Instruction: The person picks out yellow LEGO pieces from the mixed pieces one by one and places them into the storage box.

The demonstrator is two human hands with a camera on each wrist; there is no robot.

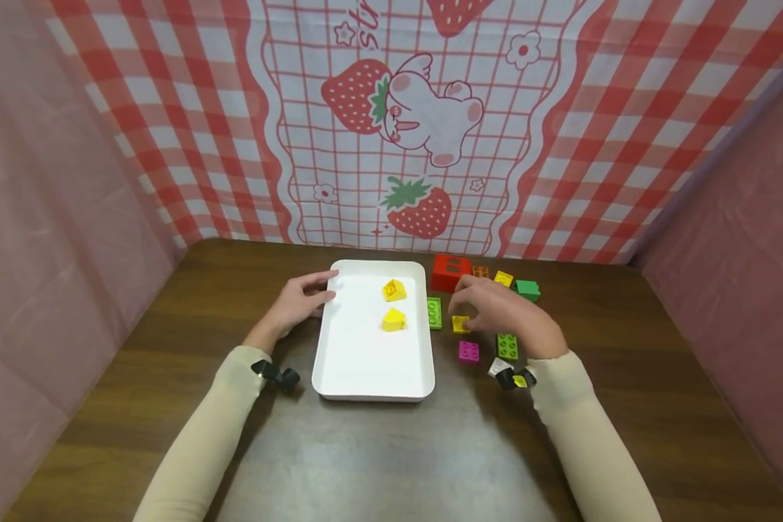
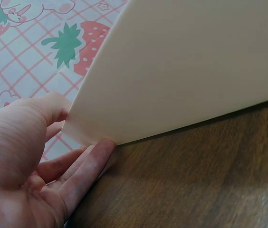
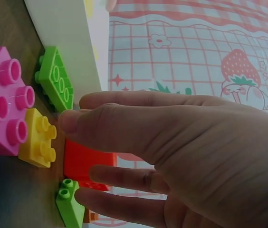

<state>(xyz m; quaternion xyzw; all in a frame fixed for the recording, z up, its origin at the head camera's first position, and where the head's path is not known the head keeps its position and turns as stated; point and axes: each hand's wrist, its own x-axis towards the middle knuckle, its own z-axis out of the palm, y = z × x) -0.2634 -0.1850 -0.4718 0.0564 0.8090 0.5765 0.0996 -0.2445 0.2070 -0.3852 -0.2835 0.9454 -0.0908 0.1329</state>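
Observation:
A white tray [image 1: 372, 362] lies on the table with two yellow sloped bricks inside, one upper [image 1: 394, 290] and one lower [image 1: 394, 320]. At its left side my left hand [image 1: 293, 301] grips the wall, the rim passing between thumb and fingers [image 2: 96, 159]. My right hand [image 1: 496, 304] hovers over loose toy bricks with its fingers extended and nothing held. Closest to its fingertips is a yellow brick [image 3: 38, 137], studs up. Beside that brick are a magenta brick [image 3: 3, 102] and a lime green brick [image 3: 55, 78] against the tray.
Behind the right hand stand a red block [image 1: 449, 272], a small brown brick [image 1: 480, 271], another yellow brick [image 1: 503, 278] and a green brick [image 1: 527, 290]. Nearer lie a second lime brick [image 1: 507, 346] and a white brick [image 1: 498, 367]. A strawberry-print cloth [image 1: 424, 145] hangs behind the table.

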